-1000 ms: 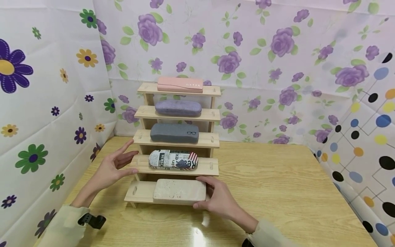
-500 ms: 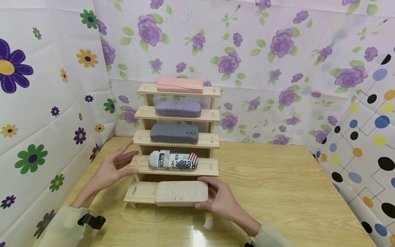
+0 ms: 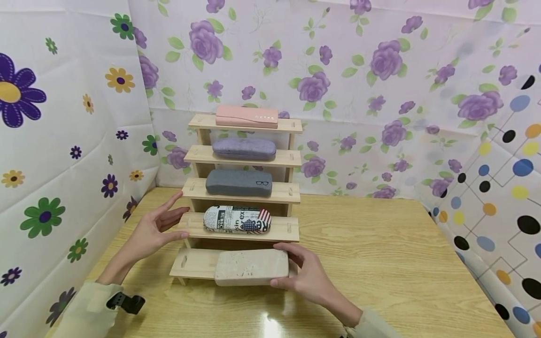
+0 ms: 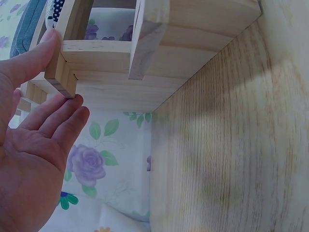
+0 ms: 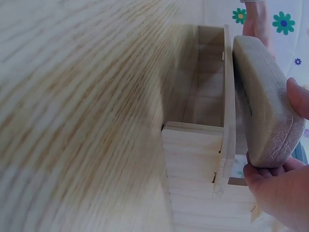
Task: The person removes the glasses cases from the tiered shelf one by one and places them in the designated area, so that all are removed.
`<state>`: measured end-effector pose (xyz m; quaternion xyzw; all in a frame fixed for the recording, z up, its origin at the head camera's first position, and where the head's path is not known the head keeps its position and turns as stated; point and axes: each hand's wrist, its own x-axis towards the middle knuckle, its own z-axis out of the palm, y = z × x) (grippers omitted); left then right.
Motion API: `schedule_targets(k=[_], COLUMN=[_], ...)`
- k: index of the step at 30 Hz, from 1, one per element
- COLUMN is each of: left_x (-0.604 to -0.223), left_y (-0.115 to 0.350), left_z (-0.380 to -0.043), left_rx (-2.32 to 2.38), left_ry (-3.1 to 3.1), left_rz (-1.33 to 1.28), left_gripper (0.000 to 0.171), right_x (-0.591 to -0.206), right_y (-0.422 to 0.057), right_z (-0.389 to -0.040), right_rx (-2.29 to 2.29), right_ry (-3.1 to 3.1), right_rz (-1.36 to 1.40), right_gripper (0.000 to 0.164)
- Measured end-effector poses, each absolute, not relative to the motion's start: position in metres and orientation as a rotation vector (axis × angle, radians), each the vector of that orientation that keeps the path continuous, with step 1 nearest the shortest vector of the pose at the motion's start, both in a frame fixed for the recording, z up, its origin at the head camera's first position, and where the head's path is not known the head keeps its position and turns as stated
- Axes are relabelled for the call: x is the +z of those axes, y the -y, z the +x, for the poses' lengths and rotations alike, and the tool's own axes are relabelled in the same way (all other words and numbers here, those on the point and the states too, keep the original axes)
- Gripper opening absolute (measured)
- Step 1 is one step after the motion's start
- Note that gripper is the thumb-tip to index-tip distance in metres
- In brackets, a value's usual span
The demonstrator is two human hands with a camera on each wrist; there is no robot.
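Note:
My right hand grips the right end of a cream glasses case, thumb on the near side and fingers behind. In the right wrist view the case is tilted, with a gap between part of it and the lowest shelf board. On the left, my left hand holds the end of the second-lowest shelf of a wooden display rack. The left wrist view has the thumb on one side of the board's end and fingertips at the other.
Above, the rack bears a newsprint-patterned case, a grey-blue case, a lavender case and a pink case, one per shelf. The wood-grain table extends right. Patterned cloths hang around it.
The cream case has moved right and toward me in my right hand, its near edge coming past the lowest shelf's front. My left hand has stayed put.

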<state>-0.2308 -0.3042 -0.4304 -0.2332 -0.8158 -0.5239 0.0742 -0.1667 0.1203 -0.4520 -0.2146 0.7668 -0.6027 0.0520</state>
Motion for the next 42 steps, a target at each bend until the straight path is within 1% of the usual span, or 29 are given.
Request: schedule_targets(k=[11,17,31,42], left_x=[-0.43,-0.429,-0.428,-0.431], left_y=[0.304,0.304,0.305,0.305], left_z=[-0.229,-0.23,-0.23,-0.231], left_rx=[-1.576,-1.569,-1.58,-1.579], left_ry=[2.457,2.465,2.465,2.458], left_rz=[-0.691,-0.683,-0.678,-0.695], left_gripper=[0.102,0.103,0.102,0.102], right_x=[-0.446,-0.438,-0.418,-0.406], right_y=[-0.128,-0.134,-0.152,-0.174], right_z=[-0.162,-0.162,-0.166,-0.173], right_rx=[-1.893,-1.918,-1.965,-1.955], right_ry=[-2.253,-2.258,-2.248,-2.283], right_rz=[-0.648,-0.711,-0.812,-0.822], right_gripper=[0.076,0.076,0.076,0.076])
